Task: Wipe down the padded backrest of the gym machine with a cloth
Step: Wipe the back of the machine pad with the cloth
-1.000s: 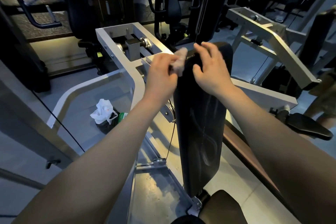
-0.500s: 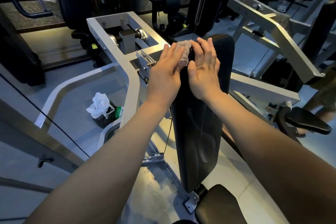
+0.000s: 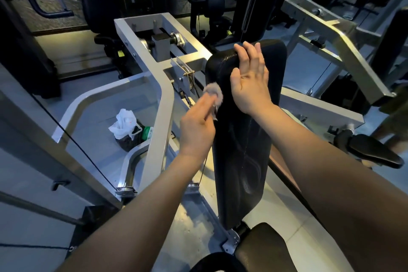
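Observation:
The black padded backrest stands upright in the middle of the view, its top edge near the far end. My right hand lies flat on the upper part of the pad, fingers straight and reaching to the top edge. My left hand holds a small grey cloth in its fingertips against the pad's left edge, a little below the right hand. Most of the cloth shows above my fingers.
A silver steel frame runs close along the left of the backrest, with a pulley bracket beside the cloth. A white plastic bag lies on the floor at left. A black seat pad sits below the backrest; another machine arm is at right.
My left hand has slid down the pad's left edge with the cloth, away from the top. My right hand stays flat near the top of the backrest.

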